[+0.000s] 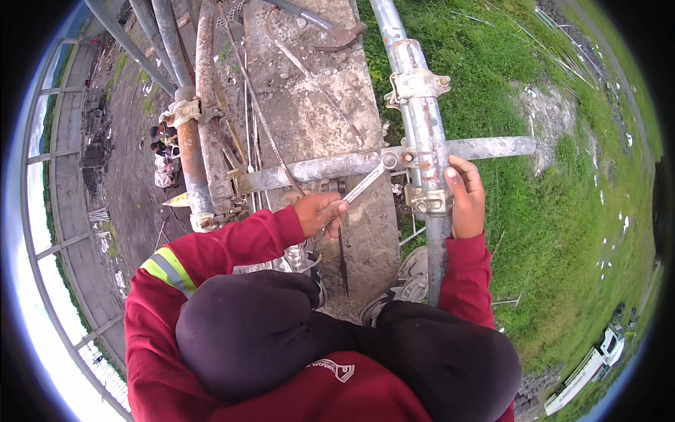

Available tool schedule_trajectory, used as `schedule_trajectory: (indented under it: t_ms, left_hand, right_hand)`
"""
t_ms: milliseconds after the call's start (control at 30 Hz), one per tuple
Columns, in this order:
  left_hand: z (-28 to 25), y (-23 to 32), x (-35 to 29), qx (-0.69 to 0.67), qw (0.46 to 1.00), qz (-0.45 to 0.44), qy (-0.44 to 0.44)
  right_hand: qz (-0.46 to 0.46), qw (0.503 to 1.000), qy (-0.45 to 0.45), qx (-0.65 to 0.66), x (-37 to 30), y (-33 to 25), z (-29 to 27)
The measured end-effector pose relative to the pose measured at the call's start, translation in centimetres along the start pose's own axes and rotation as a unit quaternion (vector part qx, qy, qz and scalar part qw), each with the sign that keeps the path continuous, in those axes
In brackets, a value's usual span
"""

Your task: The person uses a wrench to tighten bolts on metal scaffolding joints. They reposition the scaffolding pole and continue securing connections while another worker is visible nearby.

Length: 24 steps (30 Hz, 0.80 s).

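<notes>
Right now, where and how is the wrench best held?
Probably grip the wrench low on its slim shank, from the lower left, as your left hand does: the tool slants that way, its ring end up beside the scaffold pipe.

A: Hands?
B: Left hand (321,213) is holding a wrench (364,187), ring end sitting by the pipe crossing (413,160). Right hand (467,200) is resting against the steel pipe (426,119).
A: Else?
B: Metal-headed tool (340,35) lying on the ledge (327,105).
</notes>
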<state>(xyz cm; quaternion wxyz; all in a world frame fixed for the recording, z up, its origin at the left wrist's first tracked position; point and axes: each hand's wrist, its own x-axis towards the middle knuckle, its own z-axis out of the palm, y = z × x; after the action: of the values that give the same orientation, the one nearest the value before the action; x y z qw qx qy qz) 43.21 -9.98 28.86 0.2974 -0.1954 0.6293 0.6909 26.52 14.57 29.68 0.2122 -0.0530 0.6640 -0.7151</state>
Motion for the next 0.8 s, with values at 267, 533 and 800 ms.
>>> schedule_trajectory:
  t_ms: [267,533,800]
  left_hand:
    - [6.4,-1.4,1.0,-0.116,0.992,0.045,0.023]
    - [6.9,-0.7,1.5,-0.094,0.993,0.055,0.054]
    - [8.3,0.9,2.5,-0.150,0.988,0.020,0.026]
  right_hand:
    - [0.032,0.999,0.004,0.033,0.1,-0.6,0.5]
    - [0.029,0.999,0.018,0.027,-0.1,-0.4,0.3]
    - [0.028,0.999,0.025,0.008,0.0,-0.4,0.4]
